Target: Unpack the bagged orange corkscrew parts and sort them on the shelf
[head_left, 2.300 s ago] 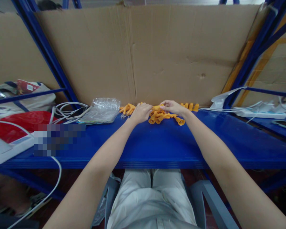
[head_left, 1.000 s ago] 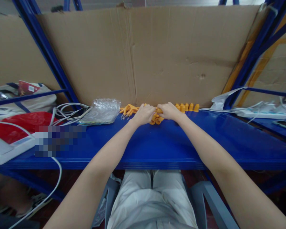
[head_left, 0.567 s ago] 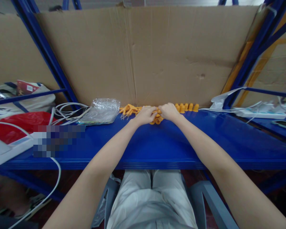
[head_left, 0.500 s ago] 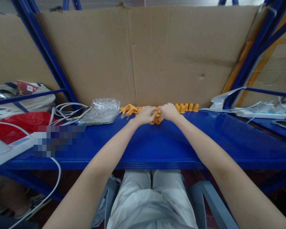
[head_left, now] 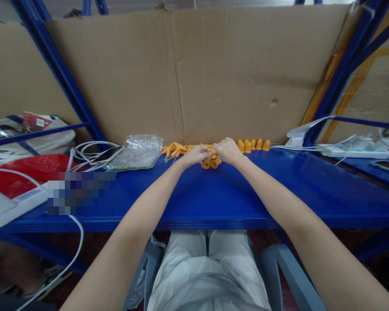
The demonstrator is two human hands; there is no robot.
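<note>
1. Right hand (head_left: 227, 151) has shifted left, nearer the left hand (head_left: 196, 155), since the earliest frame.
2. Fingers curl on both; whether they clamp anything, cannot tell.
3. Orange pieces (head_left: 206, 164) lie by them, centre frame.

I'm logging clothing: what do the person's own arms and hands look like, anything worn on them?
The left hand and right hand are ungloved. The left forearm and right forearm are bare, with no sleeve, watch or bracelet showing. I cannot tell whether a ring is worn.

Soft, even light; faint sheen on blue tabletop (head_left: 214, 194); floor (head_left: 95, 247) dark, perhaps blurred.
</note>
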